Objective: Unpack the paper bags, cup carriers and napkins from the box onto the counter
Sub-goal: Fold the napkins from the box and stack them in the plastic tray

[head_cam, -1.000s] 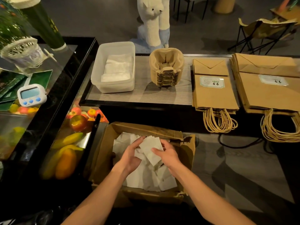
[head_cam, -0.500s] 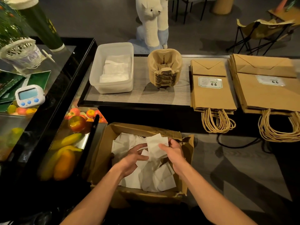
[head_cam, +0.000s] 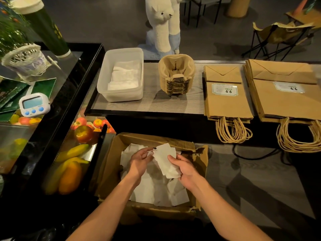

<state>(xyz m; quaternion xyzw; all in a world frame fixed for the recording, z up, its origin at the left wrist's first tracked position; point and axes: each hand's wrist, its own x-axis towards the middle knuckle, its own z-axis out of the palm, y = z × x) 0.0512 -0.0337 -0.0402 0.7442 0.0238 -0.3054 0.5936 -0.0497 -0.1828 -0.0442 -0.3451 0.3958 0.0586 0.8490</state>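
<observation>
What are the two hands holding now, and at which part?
A small bunch of white napkins over the box: the right hand grips its lower end, the left hand holds its upper left edge.

My one camera rides on my head, above the near edge of the cardboard box (head_cam: 111, 164), close over it, facing forward and steeply down. Its wide angle reaches the counter (head_cam: 152, 103) beyond the box.

Café, takeaway paper bags (head_cam: 227, 94), cup carriers (head_cam: 175, 75), counter (head_cam: 152, 105)
</observation>
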